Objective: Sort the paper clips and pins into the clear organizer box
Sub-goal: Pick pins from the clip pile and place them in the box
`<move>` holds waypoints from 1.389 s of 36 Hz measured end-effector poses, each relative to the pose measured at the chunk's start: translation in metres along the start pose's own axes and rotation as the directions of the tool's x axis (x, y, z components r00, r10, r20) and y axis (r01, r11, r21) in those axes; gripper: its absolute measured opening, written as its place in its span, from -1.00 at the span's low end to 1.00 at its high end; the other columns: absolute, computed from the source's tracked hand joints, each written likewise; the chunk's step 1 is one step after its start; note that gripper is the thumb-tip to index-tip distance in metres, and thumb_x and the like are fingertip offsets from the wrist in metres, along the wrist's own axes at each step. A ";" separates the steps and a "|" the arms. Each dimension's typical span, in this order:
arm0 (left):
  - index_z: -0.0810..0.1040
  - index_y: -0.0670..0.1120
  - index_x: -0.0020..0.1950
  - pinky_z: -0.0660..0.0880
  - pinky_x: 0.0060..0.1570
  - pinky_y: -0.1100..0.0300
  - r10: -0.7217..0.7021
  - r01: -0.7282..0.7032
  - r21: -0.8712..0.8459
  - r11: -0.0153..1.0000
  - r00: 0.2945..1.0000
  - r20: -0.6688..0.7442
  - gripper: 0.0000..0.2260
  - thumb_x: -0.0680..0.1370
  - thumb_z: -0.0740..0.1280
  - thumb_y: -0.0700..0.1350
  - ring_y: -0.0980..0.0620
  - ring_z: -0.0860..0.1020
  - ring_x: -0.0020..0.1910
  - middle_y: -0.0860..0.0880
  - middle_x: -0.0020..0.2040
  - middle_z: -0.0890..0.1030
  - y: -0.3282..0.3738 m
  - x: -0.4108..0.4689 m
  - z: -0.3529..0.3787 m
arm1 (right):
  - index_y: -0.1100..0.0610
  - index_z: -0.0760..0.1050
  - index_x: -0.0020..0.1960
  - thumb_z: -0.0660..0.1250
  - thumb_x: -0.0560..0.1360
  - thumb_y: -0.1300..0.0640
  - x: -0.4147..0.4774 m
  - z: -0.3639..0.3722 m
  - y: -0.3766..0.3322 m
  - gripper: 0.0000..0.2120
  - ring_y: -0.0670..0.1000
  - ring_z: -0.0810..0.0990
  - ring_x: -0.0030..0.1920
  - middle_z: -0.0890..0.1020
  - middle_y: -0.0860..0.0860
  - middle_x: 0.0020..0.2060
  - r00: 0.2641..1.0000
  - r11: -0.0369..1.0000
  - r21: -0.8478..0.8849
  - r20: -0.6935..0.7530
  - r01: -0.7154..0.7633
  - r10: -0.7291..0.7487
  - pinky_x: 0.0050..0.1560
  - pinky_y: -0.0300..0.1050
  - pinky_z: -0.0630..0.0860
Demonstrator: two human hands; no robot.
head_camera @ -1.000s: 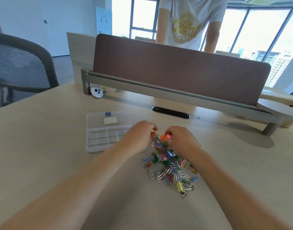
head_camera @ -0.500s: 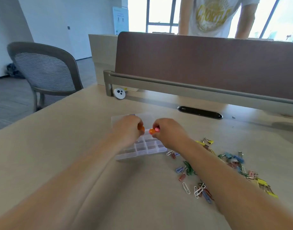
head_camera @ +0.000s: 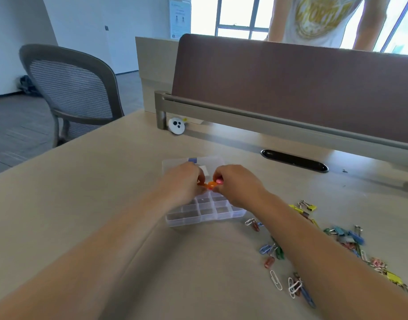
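The clear organizer box [head_camera: 207, 214] lies on the desk with its lid open and its small compartments showing. Both hands hover over its middle. My left hand [head_camera: 183, 182] pinches an orange pin [head_camera: 202, 184]. My right hand [head_camera: 236, 184] pinches an orange pin [head_camera: 211, 185] and a pink pin [head_camera: 219, 181]. The pins nearly touch between the fingertips. A scatter of coloured paper clips [head_camera: 276, 252] and small binder clips [head_camera: 346, 234] lies on the desk to the right, partly hidden under my right forearm.
A brown desk divider [head_camera: 290, 84] stands behind the box, with a black cable slot [head_camera: 294, 160] before it and a small white round device [head_camera: 177, 125] at its left end. A person stands beyond the divider. A mesh chair [head_camera: 71, 88] stands at the left.
Both hands carried their pins from the clip pile leftward to above the organizer box. The view turned left with them, so the pile now lies to the right.
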State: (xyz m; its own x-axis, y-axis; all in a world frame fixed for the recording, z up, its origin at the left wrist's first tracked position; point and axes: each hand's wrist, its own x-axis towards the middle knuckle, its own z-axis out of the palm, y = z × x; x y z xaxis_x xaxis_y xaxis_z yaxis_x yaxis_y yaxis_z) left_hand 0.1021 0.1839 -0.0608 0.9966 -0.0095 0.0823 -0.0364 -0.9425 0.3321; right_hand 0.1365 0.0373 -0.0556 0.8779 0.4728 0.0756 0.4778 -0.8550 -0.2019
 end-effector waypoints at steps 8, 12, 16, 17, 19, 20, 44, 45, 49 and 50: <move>0.58 -0.02 0.20 0.41 -0.03 0.23 0.013 -0.013 0.021 1.000 1.000 -0.003 -0.70 0.50 0.40 0.03 0.00 0.52 0.02 0.01 0.09 0.51 -0.005 -0.001 0.005 | 0.05 0.59 0.10 0.40 0.52 -0.02 0.000 -0.001 0.004 -0.78 0.02 0.57 -0.10 0.63 0.01 -0.07 1.000 1.000 0.018 0.006 0.009 -0.009 -0.05 -0.11 0.53; 0.57 0.00 0.23 0.41 0.01 0.25 0.032 -0.032 0.014 0.999 0.999 -0.031 -0.71 0.51 0.39 -0.01 0.01 0.52 0.04 0.00 0.13 0.53 -0.003 -0.004 0.006 | 0.04 0.58 0.15 0.39 0.52 -0.02 -0.003 -0.001 0.007 -0.75 0.01 0.58 -0.06 0.64 0.00 -0.01 1.000 0.999 0.030 0.006 0.020 -0.020 0.00 -0.09 0.53; 0.56 -0.02 0.29 0.33 0.03 0.30 0.070 -0.069 0.030 0.997 0.996 -0.056 -0.70 0.55 0.36 -0.09 0.00 0.53 0.11 -0.01 0.18 0.54 0.001 -0.006 0.006 | 0.05 0.59 0.16 0.38 0.53 -0.01 -0.004 -0.001 0.009 -0.75 0.01 0.58 -0.06 0.64 0.01 0.00 1.000 0.999 0.036 0.010 0.023 -0.023 0.00 -0.10 0.53; 0.55 -0.01 0.30 0.32 0.02 0.30 0.084 -0.081 0.037 0.996 0.995 -0.058 -0.70 0.56 0.35 -0.10 0.00 0.53 0.11 -0.01 0.19 0.53 0.002 -0.006 0.006 | 0.05 0.59 0.16 0.38 0.53 0.00 -0.005 -0.001 0.010 -0.75 0.01 0.58 -0.05 0.64 0.01 0.01 1.000 0.999 0.039 0.011 0.023 -0.023 -0.01 -0.11 0.53; 0.53 0.01 0.33 0.35 0.03 0.27 0.111 -0.107 0.060 0.992 0.992 -0.055 -0.68 0.57 0.32 -0.13 -0.01 0.53 0.13 -0.02 0.20 0.53 0.004 -0.007 0.007 | 0.05 0.59 0.17 0.39 0.53 0.01 -0.006 -0.002 0.011 -0.76 0.01 0.58 -0.04 0.64 0.01 0.02 1.000 0.999 0.043 -0.004 0.029 -0.028 -0.02 -0.14 0.51; 0.52 0.02 0.33 0.39 0.06 0.25 0.122 -0.118 0.070 0.991 0.991 -0.054 -0.68 0.57 0.32 -0.14 -0.02 0.53 0.13 -0.02 0.22 0.53 0.005 -0.007 0.007 | 0.05 0.58 0.17 0.39 0.53 0.02 -0.006 -0.002 0.012 -0.76 0.01 0.58 -0.03 0.64 0.01 0.03 0.999 0.999 0.047 -0.020 0.028 -0.027 -0.01 -0.14 0.51; 0.58 0.08 0.26 0.48 0.14 0.18 0.197 -0.183 0.150 0.972 0.977 -0.081 -0.65 0.52 0.35 -0.22 0.00 0.54 0.01 0.03 0.11 0.56 0.003 0.001 0.026 | 0.07 0.56 0.13 0.33 0.55 0.04 -0.007 -0.003 0.023 -0.81 0.03 0.56 -0.03 0.61 0.01 0.00 0.994 0.996 0.076 -0.093 -0.043 0.050 -0.02 -0.11 0.51; 0.59 0.08 0.26 0.47 0.11 0.19 0.194 -0.180 0.145 0.973 0.978 -0.083 -0.66 0.53 0.34 -0.21 0.00 0.53 0.00 0.03 0.11 0.56 0.003 0.001 0.026 | 0.07 0.57 0.11 0.33 0.56 0.04 -0.007 -0.002 0.022 -0.82 0.03 0.56 -0.05 0.61 0.01 -0.02 0.995 0.997 0.069 -0.092 -0.038 0.044 -0.04 -0.13 0.51; 0.59 0.06 0.25 0.44 0.03 0.22 0.200 -0.187 0.134 0.973 0.976 -0.085 -0.68 0.54 0.31 -0.20 0.00 0.53 -0.03 0.03 0.07 0.55 0.004 -0.001 0.025 | 0.08 0.58 0.09 0.33 0.56 0.04 -0.007 0.004 0.021 -0.83 0.01 0.55 -0.08 0.61 0.01 -0.03 0.994 0.998 0.062 -0.103 -0.026 0.032 -0.04 -0.11 0.53; 0.59 0.07 0.25 0.46 0.03 0.21 0.203 -0.190 0.135 0.972 0.975 -0.087 -0.68 0.54 0.31 -0.20 0.01 0.53 -0.04 0.03 0.06 0.55 0.004 -0.002 0.025 | 0.08 0.58 0.10 0.33 0.56 0.04 -0.007 0.004 0.021 -0.83 0.01 0.55 -0.08 0.61 0.01 -0.03 0.994 0.998 0.060 -0.106 -0.024 0.031 -0.03 -0.11 0.54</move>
State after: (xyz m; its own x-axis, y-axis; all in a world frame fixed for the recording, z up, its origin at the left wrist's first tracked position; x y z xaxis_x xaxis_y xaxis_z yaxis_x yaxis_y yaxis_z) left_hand 0.1023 0.1716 -0.0827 0.9581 -0.1711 0.2297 -0.2146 -0.9599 0.1802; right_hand 0.1404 0.0174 -0.0647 0.8905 0.4209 0.1729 0.4535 -0.8518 -0.2623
